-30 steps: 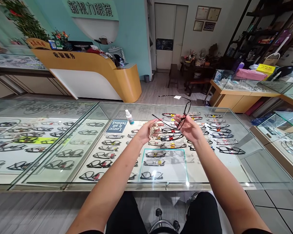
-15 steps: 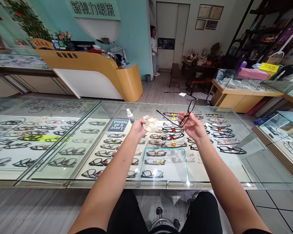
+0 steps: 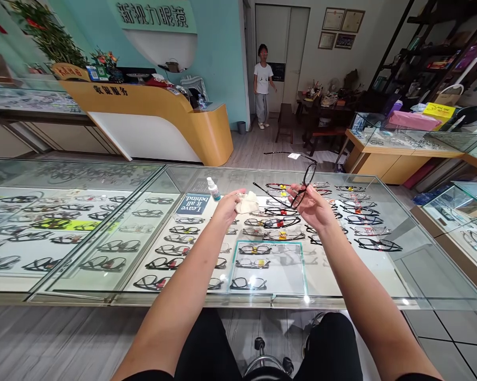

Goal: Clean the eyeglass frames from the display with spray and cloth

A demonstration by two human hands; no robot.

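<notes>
My left hand (image 3: 227,206) grips a crumpled cream cloth (image 3: 247,203) above the glass counter. In my right hand (image 3: 312,207) is a pair of black eyeglasses (image 3: 310,173), pinched near the lens rims with both temples spread out to the left. A small white tag (image 3: 294,156) hangs on the far temple. Cloth and eyeglasses are apart. Just behind my left hand, a white spray bottle (image 3: 213,189) with a bluish label stands upright on the counter.
Beneath my hands, the glass display counter (image 3: 325,286) holds rows of eyeglasses and a blue sign (image 3: 191,205). Across the floor stands a wooden cashier desk (image 3: 210,132). A person (image 3: 263,87) in a white shirt stands near the back door. Another display case (image 3: 405,148) is at right.
The cloth and my left fingers have shifted slightly, and the eyeglasses have dipped a little to the left. The person at the back has stepped right and turned towards me.
</notes>
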